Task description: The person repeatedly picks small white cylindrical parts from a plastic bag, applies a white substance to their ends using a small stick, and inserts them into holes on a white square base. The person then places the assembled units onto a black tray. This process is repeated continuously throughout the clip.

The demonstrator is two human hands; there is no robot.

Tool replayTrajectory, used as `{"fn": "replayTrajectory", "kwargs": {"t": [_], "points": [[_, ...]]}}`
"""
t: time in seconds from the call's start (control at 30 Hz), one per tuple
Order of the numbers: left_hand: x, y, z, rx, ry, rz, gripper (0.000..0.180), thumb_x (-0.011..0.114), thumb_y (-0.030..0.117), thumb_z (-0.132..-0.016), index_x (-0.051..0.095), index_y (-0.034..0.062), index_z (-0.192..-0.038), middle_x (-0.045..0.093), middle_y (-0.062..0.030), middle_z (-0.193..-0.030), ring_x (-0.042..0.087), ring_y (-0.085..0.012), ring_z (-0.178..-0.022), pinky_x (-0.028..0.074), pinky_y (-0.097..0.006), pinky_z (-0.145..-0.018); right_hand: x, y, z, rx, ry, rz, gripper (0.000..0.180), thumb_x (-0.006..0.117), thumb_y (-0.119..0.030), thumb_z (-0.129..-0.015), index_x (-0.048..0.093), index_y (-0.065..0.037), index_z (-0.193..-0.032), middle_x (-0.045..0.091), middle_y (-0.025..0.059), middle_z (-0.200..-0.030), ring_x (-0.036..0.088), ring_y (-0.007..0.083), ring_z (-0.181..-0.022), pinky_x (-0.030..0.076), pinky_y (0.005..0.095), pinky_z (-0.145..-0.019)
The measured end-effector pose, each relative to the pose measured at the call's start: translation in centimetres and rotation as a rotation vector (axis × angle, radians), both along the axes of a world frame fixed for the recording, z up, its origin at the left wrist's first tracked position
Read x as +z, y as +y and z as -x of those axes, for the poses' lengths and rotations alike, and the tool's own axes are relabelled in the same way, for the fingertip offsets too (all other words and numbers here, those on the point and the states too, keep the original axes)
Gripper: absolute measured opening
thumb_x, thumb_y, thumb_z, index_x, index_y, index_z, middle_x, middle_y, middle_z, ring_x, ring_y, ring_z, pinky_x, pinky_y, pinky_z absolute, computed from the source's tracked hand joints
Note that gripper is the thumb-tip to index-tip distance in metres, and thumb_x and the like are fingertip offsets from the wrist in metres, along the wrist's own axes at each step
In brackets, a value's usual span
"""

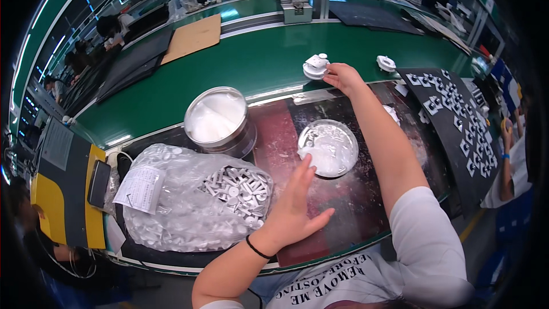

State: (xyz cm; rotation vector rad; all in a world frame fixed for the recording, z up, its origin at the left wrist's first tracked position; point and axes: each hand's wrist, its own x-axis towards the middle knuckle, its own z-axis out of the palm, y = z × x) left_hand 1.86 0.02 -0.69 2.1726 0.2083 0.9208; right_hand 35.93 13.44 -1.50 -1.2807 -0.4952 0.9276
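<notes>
Reaching out over the green conveyor belt [263,51], my right hand [343,78] pinches the edge of a white round plastic part [315,68] with a square piece on top. My left hand [293,203] hovers above the worktop, fingers apart and nothing in it. Just beyond its fingertips is a round shallow dish [349,157] holding a clear, whitish paste. To the left of that hand lies a big clear plastic bag [171,223], its opening showing many small white plastic pieces [243,191].
An open tin [247,137] of white paste stands behind the bag. Another white part [386,63] sits on the belt. At right, a black board [452,120] carries several white pieces. A yellow-and-grey box [68,189] and a phone [99,183] are at left. Other people work nearby.
</notes>
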Motion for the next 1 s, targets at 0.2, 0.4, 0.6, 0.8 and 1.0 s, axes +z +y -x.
{"fn": "replayTrajectory", "kwargs": {"t": [0.2, 0.4, 0.6, 0.8, 1.0], "points": [[-0.7, 0.6, 0.1, -0.052, 0.029, -0.101, 0.102, 0.075, 0.012, -0.072, 0.006, 0.0162, -0.148, 0.02, -0.0254, -0.147, 0.05, -0.0354, -0.117, 0.042, -0.042, -0.097, -2.0, 2.9, 1.0, -0.13, -0.121, 0.11, 0.029, 0.064, -0.011, -0.085, 0.049, 0.002, -0.106, 0.057, 0.0155, -0.098, 0.064, 0.0228, -0.082, 0.058, 0.03, -0.066], [-0.4, 0.4, 0.1, -0.048, 0.05, -0.105, 0.096, 0.074, 0.011, -0.073, 0.012, 0.0124, -0.145, 0.024, -0.0254, -0.145, 0.05, -0.037, -0.117, 0.043, -0.041, -0.096, -1.4, 2.5, 1.0, -0.089, -0.183, 0.154, 0.026, 0.064, -0.018, -0.084, 0.056, 0.002, -0.098, 0.061, 0.0104, -0.086, 0.066, 0.0214, -0.069, 0.056, 0.0302, -0.059], [0.1, 0.6, -0.2, -0.049, 0.082, -0.134, 0.086, 0.075, 0.012, -0.072, 0.022, 0.0084, -0.14, 0.029, -0.0262, -0.142, 0.042, -0.041, -0.123, 0.041, -0.043, -0.097, -2.3, -0.7, -6.0, -0.38, -1.065, 0.386, 0.016, 0.055, -0.018, -0.078, 0.067, -0.009, -0.083, 0.065, 0.0092, -0.097, 0.063, 0.0272, -0.089, 0.049, 0.04, -0.077], [0.1, 0.5, 0.0, -0.059, 0.126, -0.091, 0.082, 0.074, 0.012, -0.072, 0.026, 0.0086, -0.138, 0.033, -0.0261, -0.14, 0.041, -0.0423, -0.123, 0.041, -0.043, -0.098, -1.9, -3.4, -7.6, -0.554, -1.525, 0.603, 0.019, 0.059, -0.015, -0.073, 0.07, -0.016, -0.089, 0.048, 0.0058, -0.133, 0.042, 0.0292, -0.123, 0.039, 0.0467, -0.094], [0.0, 0.6, 0.1, -0.062, 0.141, -0.094, 0.081, 0.073, 0.012, -0.073, 0.026, 0.0089, -0.138, 0.034, -0.0258, -0.139, 0.043, -0.0426, -0.122, 0.041, -0.043, -0.098, -2.6, -3.7, -8.2, -0.384, -1.585, 0.751, 0.019, 0.058, -0.014, -0.076, 0.071, -0.018, -0.088, 0.048, 0.0035, -0.134, 0.038, 0.0307, -0.127, 0.035, 0.0503, -0.099]]}}
